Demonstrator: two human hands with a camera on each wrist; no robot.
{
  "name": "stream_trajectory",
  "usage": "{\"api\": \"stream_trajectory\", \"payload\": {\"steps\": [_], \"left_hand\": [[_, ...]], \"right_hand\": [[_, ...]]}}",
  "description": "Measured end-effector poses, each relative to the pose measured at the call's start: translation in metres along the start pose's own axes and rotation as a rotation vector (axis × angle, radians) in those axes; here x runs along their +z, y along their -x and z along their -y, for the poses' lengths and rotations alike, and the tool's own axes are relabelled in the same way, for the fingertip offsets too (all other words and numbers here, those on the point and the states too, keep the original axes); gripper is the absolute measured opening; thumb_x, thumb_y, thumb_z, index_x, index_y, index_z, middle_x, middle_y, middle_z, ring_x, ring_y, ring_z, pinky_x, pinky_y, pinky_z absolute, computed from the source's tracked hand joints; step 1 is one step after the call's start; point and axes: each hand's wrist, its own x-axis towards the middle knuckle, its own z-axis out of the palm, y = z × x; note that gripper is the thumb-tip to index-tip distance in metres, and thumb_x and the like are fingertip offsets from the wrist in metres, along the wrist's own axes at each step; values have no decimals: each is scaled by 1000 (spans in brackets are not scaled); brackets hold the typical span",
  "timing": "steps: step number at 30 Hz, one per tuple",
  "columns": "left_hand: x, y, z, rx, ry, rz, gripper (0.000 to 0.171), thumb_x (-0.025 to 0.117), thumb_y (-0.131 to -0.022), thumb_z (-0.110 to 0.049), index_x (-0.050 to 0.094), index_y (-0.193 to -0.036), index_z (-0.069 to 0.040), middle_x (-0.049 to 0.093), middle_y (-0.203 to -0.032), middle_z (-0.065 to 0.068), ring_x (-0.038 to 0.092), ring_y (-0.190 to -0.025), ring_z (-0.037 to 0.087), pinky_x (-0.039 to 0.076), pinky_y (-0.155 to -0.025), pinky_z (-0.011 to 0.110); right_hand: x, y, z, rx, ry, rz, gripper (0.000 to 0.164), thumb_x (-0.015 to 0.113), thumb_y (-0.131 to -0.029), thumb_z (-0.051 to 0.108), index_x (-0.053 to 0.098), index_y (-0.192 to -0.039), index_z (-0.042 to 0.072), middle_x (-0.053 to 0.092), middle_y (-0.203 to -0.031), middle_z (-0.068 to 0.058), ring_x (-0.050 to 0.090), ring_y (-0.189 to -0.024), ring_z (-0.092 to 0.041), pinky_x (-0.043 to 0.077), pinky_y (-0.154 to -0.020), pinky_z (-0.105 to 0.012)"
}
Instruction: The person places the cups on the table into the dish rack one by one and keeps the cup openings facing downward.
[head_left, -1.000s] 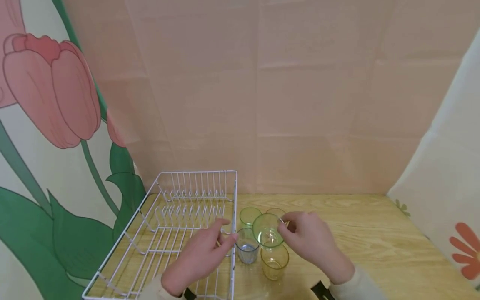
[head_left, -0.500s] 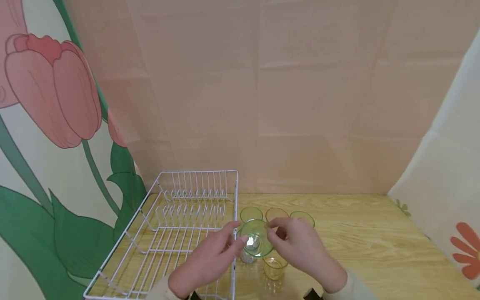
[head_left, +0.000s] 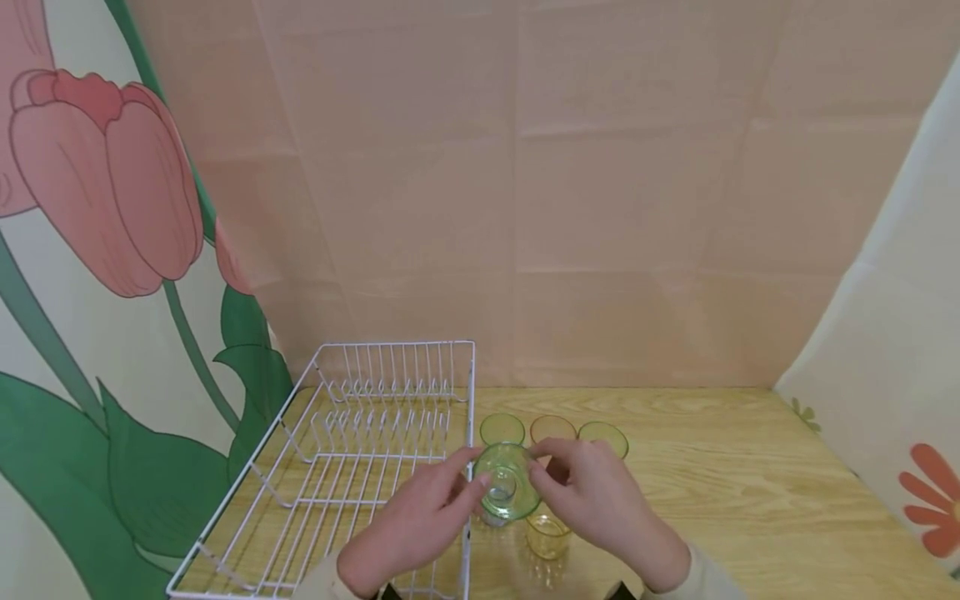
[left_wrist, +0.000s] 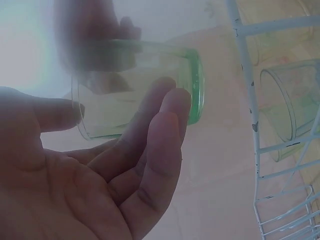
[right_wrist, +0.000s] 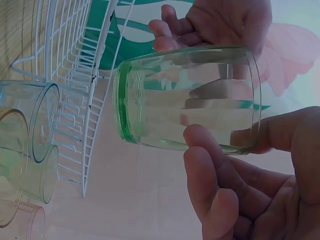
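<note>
Between opposing fingers, green glass, tilted

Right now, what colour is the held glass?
The glass is see-through green, clearest in the right wrist view.

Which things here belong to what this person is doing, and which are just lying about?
In the job:
pale green glass tumbler
left hand and right hand, holding it

Just there for now, it seems:
white wire rack
yellow glass tumbler
blue glass tumbler
pink glass tumbler
two more green glass tumblers
wood-grain table
tulip-print backdrop
</note>
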Motion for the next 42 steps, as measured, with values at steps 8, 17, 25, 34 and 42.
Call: {"api": "stream_trajectory", "payload": {"steps": [8,17,25,34,42], "left_hand": [[2,0,2,22,-14,-32,48,39,-98,-47,48,-134,-16,54,-63,-15,49,-52,-1,43,-52,20],[3,0,4,54,-28,-50,42,44,-98,-41,46,-135,-20,61,-74,-17,56,-65,-4,47,-61,20],[4,3,2,72,-92,-71,45,48,-96,-43,45,-135,-21,65,-82,-14,58,-76,-1,48,-72,28],[4,2,2,77,-96,-86,46,48,-95,-44,44,-136,-23,70,-90,-5,62,-84,5,50,-68,27],[4,2,1,13,-39,-53,47,33,-98,-51,39,-137,-24,69,-96,-6,61,-85,4,50,-75,34]], "right_hand": [[1,0,-1,31,-21,1,24,57,-93,38,70,-97,19,40,-43,21,32,-37,3,32,-38,-20],[1,1,-1,85,-75,18,35,45,-97,44,68,-98,16,46,-44,18,46,-41,-1,38,-40,-22],[1,0,-2,147,-128,46,42,40,-98,47,68,-99,15,47,-47,9,54,-49,-3,43,-45,-23],[2,-2,-4,148,-133,32,39,43,-97,45,69,-91,18,52,-53,12,46,-46,-3,42,-47,-22],[3,-2,-3,164,-119,24,40,47,-96,47,69,-103,14,68,-77,11,58,-65,0,47,-58,-22]]}}
